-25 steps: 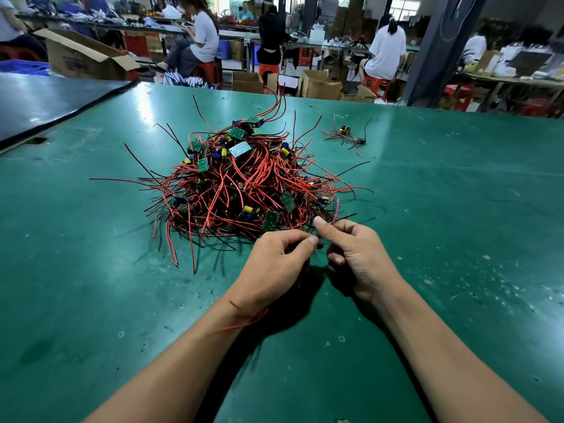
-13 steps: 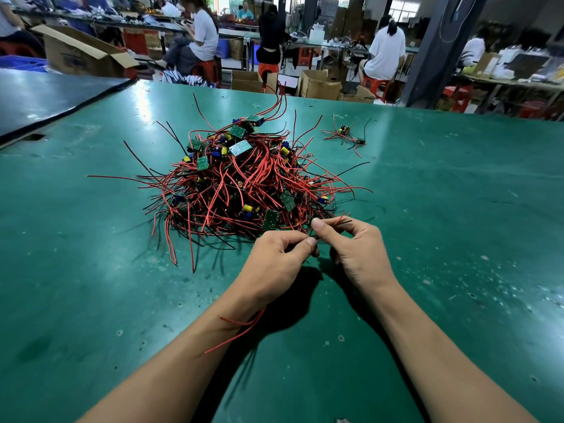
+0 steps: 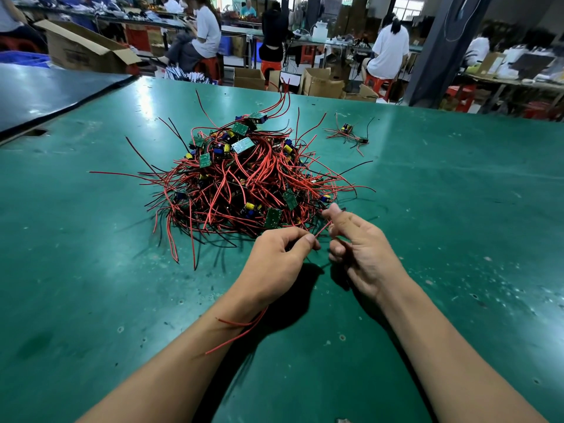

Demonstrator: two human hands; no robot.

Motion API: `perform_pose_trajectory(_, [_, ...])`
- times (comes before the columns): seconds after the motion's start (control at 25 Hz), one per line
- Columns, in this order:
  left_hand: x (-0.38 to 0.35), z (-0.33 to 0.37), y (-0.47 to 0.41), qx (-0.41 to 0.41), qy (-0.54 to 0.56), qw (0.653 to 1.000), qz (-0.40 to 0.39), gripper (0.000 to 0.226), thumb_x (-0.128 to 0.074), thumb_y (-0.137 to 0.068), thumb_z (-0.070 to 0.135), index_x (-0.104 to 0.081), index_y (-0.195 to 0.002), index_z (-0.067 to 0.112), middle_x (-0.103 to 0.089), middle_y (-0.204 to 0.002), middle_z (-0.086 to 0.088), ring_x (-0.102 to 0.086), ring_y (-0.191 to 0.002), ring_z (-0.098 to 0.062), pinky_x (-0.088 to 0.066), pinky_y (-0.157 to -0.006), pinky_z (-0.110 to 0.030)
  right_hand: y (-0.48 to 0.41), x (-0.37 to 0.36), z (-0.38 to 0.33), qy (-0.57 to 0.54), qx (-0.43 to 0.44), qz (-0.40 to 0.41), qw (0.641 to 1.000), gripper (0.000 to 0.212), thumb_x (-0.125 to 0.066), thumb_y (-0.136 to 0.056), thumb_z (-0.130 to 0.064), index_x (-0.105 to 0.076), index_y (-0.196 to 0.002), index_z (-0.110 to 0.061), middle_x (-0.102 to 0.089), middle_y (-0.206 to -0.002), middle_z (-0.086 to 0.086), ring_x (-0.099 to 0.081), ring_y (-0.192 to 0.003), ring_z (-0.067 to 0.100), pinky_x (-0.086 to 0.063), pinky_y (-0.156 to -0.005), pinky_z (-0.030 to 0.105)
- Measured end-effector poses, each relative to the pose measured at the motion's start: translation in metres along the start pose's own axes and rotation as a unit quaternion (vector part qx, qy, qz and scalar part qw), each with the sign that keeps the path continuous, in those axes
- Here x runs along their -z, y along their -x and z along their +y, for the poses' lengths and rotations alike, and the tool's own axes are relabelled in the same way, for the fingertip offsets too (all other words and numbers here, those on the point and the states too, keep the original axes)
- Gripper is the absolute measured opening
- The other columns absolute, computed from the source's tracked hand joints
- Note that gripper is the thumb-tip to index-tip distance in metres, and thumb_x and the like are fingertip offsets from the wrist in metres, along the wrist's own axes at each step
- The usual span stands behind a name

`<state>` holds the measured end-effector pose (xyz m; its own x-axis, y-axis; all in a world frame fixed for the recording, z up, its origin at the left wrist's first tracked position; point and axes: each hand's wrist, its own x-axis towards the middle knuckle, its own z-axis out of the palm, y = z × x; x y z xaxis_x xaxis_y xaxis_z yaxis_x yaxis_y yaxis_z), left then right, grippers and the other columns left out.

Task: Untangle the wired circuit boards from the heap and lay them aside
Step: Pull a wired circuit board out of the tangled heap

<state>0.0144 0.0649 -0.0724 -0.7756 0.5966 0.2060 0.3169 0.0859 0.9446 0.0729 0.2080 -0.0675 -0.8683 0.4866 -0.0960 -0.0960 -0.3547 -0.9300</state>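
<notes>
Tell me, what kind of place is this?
Probably an electronics factory or assembly workshop. A heap of wired circuit boards sits on a big green worktable, other workers sit at long benches behind, and cardboard boxes stand on the floor.

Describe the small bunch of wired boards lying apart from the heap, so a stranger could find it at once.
Start at the green table and find the big heap of red wires near its middle. Look past it to the right, toward the far edge. The small bunch lies there alone, clear of the tangle, with just a few wires.
</notes>
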Motion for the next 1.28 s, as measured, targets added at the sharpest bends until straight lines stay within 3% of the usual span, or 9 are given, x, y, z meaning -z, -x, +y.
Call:
perform_pose_trajectory(0.08, [0.001,0.000,-0.001,-0.004,0.022,1.000,0.011,0.024,-0.056,-0.098,0.017,-0.071,-0.080,0.012,-0.044,-0.047,0.012,-0.036,-0.046,-0.004,-0.029,-0.048,-0.022,0.003,-0.002,0.003,0.009,-0.039,-0.067,0.997,0.062,-0.082,-0.068,-0.043,-0.064,-0.115,-0.007,-0.053,-0.065,-0.006,-0.039,-0.041,0.004,-0.030,-0.038,0.018])
perform_pose_trajectory(0.16, [0.003,0.002,0.000,-0.012,0.041,0.999,0.010,0.022,-0.056,-0.098,0.012,-0.072,-0.083,0.010,-0.055,-0.050,0.021,-0.047,-0.050,0.009,-0.034,-0.053,-0.007,0.007,-0.004,0.007,0.058,-0.055,-0.092,0.993,0.044,-0.080,-0.077,-0.039,-0.072,-0.109,-0.009,-0.049,-0.060,-0.008,-0.037,-0.041,0.004,-0.025,-0.040,0.017])
perform_pose_trajectory(0.24, [0.003,0.003,0.000,-0.017,0.034,0.999,0.006,0.021,-0.057,-0.097,0.009,-0.072,-0.084,0.007,-0.058,-0.052,0.025,-0.050,-0.053,0.013,-0.034,-0.056,-0.003,0.009,-0.006,0.008,0.082,-0.049,-0.071,0.993,0.027,-0.076,-0.084,-0.036,-0.076,-0.098,-0.013,-0.041,-0.051,-0.008,-0.034,-0.039,0.005,-0.022,-0.041,0.017])
perform_pose_trajectory(0.48, [0.002,0.000,-0.001,-0.006,-0.014,1.000,0.005,0.026,-0.062,-0.095,0.021,-0.071,-0.073,0.012,-0.039,-0.046,0.011,-0.033,-0.049,-0.008,-0.027,-0.050,-0.025,0.006,-0.006,0.004,0.123,0.003,0.035,0.992,0.025,-0.072,-0.090,-0.034,-0.074,-0.085,-0.010,-0.034,-0.044,-0.003,-0.027,-0.034,0.008,-0.019,-0.040,0.013])
perform_pose_trajectory(0.68, [0.001,0.001,0.000,-0.010,-0.026,1.000,-0.010,0.026,-0.062,-0.095,0.025,-0.071,-0.074,0.014,-0.036,-0.044,0.011,-0.029,-0.045,-0.006,-0.024,-0.046,-0.021,0.000,-0.005,-0.004,0.019,0.011,0.086,0.996,0.030,-0.061,-0.099,-0.028,-0.068,-0.078,-0.007,-0.036,-0.051,-0.006,-0.027,-0.034,0.005,-0.022,-0.035,0.017])
perform_pose_trajectory(0.8, [-0.001,0.001,0.002,-0.020,-0.032,0.999,-0.028,0.024,-0.061,-0.095,0.025,-0.072,-0.077,0.013,-0.037,-0.045,0.011,-0.029,-0.044,-0.004,-0.024,-0.045,-0.018,-0.003,-0.003,-0.011,-0.087,-0.065,0.082,0.991,0.034,-0.055,-0.102,-0.026,-0.058,-0.074,-0.007,-0.035,-0.052,-0.005,-0.024,-0.029,0.003,-0.021,-0.029,0.017])
perform_pose_trajectory(0.96, [0.000,0.004,0.004,-0.007,-0.017,0.998,-0.065,0.021,-0.062,-0.095,0.025,-0.073,-0.080,0.014,-0.044,-0.050,0.008,-0.040,-0.050,-0.013,-0.034,-0.053,-0.029,-0.003,0.002,-0.018,-0.165,-0.146,0.075,0.973,0.035,-0.058,-0.098,-0.023,-0.052,-0.066,-0.011,-0.031,-0.049,-0.006,-0.023,-0.025,0.003,-0.020,-0.025,0.016])
perform_pose_trajectory(1.12, [0.005,0.005,0.004,0.028,0.042,0.997,-0.066,0.022,-0.061,-0.095,0.020,-0.072,-0.080,0.008,-0.051,-0.051,-0.005,-0.044,-0.046,-0.019,-0.036,-0.051,-0.028,0.000,0.002,-0.016,-0.128,-0.123,0.049,0.983,0.032,-0.064,-0.093,-0.039,-0.062,-0.081,-0.009,-0.037,-0.054,-0.006,-0.026,-0.030,0.002,-0.023,-0.029,0.014])
perform_pose_trajectory(1.28, [0.010,0.011,0.002,0.040,0.118,0.992,-0.008,0.022,-0.059,-0.096,0.017,-0.070,-0.085,0.001,-0.061,-0.055,-0.009,-0.053,-0.044,-0.022,-0.042,-0.048,-0.026,0.002,-0.001,-0.012,-0.015,-0.075,0.032,0.997,0.070,-0.061,-0.071,-0.073,-0.072,-0.097,-0.010,-0.047,-0.060,-0.005,-0.032,-0.039,0.006,-0.031,-0.036,0.019])
